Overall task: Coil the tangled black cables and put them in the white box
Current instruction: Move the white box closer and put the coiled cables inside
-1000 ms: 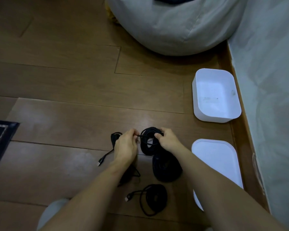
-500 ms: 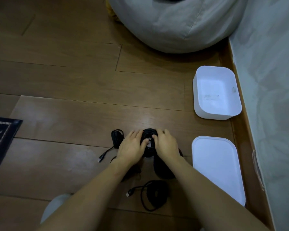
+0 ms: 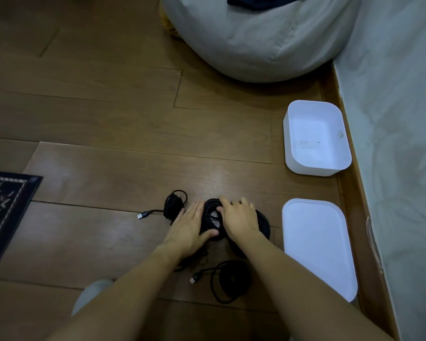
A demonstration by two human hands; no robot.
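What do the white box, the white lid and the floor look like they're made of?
White box: likely plastic, smooth, faint sheen, rounded moulded corners. White lid: seemingly the same plastic, matt, raised rim. Floor: wood or wood-look laminate, plank seams, grain, soft glare.

box (image 3: 316, 168) beyond lid (image 3: 317, 247) at right, cable coils (image 3: 231, 276) left of lid, rug (image 3: 3, 207) far left
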